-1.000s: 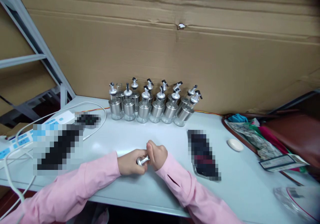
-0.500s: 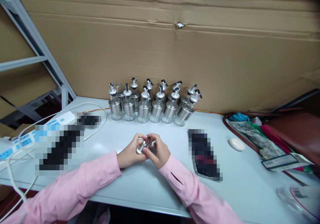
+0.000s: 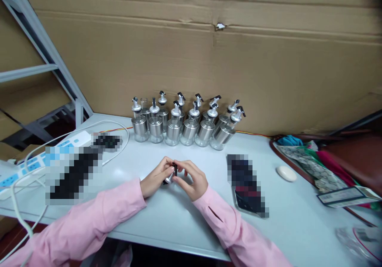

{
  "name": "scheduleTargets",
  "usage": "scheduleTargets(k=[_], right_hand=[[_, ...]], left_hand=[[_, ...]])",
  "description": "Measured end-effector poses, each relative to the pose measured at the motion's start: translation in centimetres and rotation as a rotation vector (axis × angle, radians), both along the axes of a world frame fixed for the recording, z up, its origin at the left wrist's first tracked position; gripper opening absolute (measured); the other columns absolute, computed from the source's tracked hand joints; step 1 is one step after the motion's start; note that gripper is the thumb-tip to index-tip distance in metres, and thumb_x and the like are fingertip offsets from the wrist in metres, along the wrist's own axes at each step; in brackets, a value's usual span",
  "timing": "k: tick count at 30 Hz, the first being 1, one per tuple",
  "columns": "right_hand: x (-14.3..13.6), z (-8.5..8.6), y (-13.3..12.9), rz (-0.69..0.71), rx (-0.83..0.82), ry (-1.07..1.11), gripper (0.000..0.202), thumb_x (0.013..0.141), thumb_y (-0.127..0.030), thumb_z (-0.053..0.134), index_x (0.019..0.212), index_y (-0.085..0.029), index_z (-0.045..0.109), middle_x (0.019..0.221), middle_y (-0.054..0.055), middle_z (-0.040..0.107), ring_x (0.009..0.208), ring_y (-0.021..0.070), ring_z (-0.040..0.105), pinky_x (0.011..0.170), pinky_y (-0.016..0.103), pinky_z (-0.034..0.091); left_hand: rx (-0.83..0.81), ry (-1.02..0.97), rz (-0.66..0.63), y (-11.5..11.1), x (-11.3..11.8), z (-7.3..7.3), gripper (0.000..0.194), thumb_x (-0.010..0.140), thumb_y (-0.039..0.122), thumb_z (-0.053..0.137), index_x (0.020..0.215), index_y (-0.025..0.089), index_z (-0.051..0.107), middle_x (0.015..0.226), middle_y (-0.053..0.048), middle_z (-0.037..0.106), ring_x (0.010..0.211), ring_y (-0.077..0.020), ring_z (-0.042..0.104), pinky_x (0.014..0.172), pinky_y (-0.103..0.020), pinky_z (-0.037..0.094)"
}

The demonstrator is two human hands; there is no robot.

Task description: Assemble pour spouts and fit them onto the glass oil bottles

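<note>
Close together above the table's front half, my two hands meet on one bottle pourer [image 3: 168, 179], a silver cap with a black flip lever. My left hand [image 3: 156, 178] has its fingers closed around the silver body, much of which they hide. The black lever stands between the thumb and fingertips of my right hand [image 3: 193, 180], which pinch it. Behind them stand two rows of glass bottles [image 3: 173, 131] with steel sleeves. Nearly all carry the same silver and black pourers; one bottle [image 3: 144, 104] at the back left has a bare glass neck.
Left on the table [image 3: 143, 231] lie a power strip [image 3: 67, 141], a white cable and blurred dark objects. To the right are a phone [image 3: 249, 201], a white oval object [image 3: 287, 173], a brown bag [image 3: 355, 151] and a clear plastic bag [image 3: 358, 239]. Cardboard [image 3: 185, 56] stands behind.
The pourer has turned in my hands, its black lever now upright between the fingertips. My right fingers have closed in on the lever. The whole view has shifted slightly.
</note>
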State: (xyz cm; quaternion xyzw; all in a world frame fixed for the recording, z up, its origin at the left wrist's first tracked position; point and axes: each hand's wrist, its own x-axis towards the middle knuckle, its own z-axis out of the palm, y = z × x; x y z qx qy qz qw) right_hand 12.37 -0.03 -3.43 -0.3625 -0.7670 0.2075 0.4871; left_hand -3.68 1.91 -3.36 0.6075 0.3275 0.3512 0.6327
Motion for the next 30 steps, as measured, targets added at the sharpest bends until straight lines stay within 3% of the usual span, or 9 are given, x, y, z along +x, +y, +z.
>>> scheduleTargets(k=[7,14,19,26,30], right_hand=[[0.0,-0.2,0.0,0.020,-0.008,0.000,0.036,0.080,-0.021,0.056,0.116,-0.021,0.055,0.083,0.006,0.060,0.071,0.0151,0.057,0.056,0.026,0.048],[-0.2,0.3,0.0,0.008,-0.017,0.005,0.036,0.073,-0.013,0.053,0.109,-0.019,0.057,0.074,0.003,0.059,0.065,0.0137,0.055,0.054,0.025,0.048],[-0.1,0.4,0.0,0.021,-0.022,0.016,0.036,0.072,-0.012,0.054,0.108,-0.018,0.058,0.073,0.003,0.059,0.064,0.0130,0.055,0.055,0.025,0.050],[0.3,-0.6,0.2,0.054,-0.068,0.015,0.037,0.078,-0.017,0.056,0.114,-0.022,0.060,0.083,0.005,0.063,0.069,0.0138,0.059,0.061,0.027,0.052],[0.6,-1.4,0.6,0.045,-0.143,-0.007,0.033,0.077,-0.022,0.062,0.110,-0.023,0.064,0.069,0.001,0.061,0.060,0.0129,0.058,0.059,0.027,0.051]], left_hand=[[-0.036,-0.030,0.036,0.0,-0.1,0.0,0.035,0.078,0.049,0.055,0.087,0.016,0.046,0.081,0.000,0.052,0.069,-0.0112,0.045,0.065,-0.024,0.035],[-0.025,-0.039,0.075,-0.2,0.2,0.4,0.036,0.076,0.049,0.058,0.088,0.015,0.052,0.084,-0.002,0.056,0.081,-0.0151,0.052,0.074,-0.026,0.039],[0.016,-0.036,0.136,-0.1,0.2,-0.1,0.033,0.076,0.044,0.060,0.089,0.016,0.051,0.081,0.000,0.055,0.075,-0.0130,0.052,0.069,-0.024,0.039],[-0.015,-0.100,0.151,0.0,0.2,0.0,0.036,0.071,0.047,0.065,0.075,0.016,0.047,0.071,0.002,0.055,0.069,-0.0125,0.055,0.064,-0.023,0.040],[-0.067,-0.129,0.129,0.0,0.2,0.0,0.036,0.068,0.042,0.070,0.075,0.016,0.046,0.075,0.001,0.058,0.073,-0.0129,0.057,0.067,-0.024,0.041]])
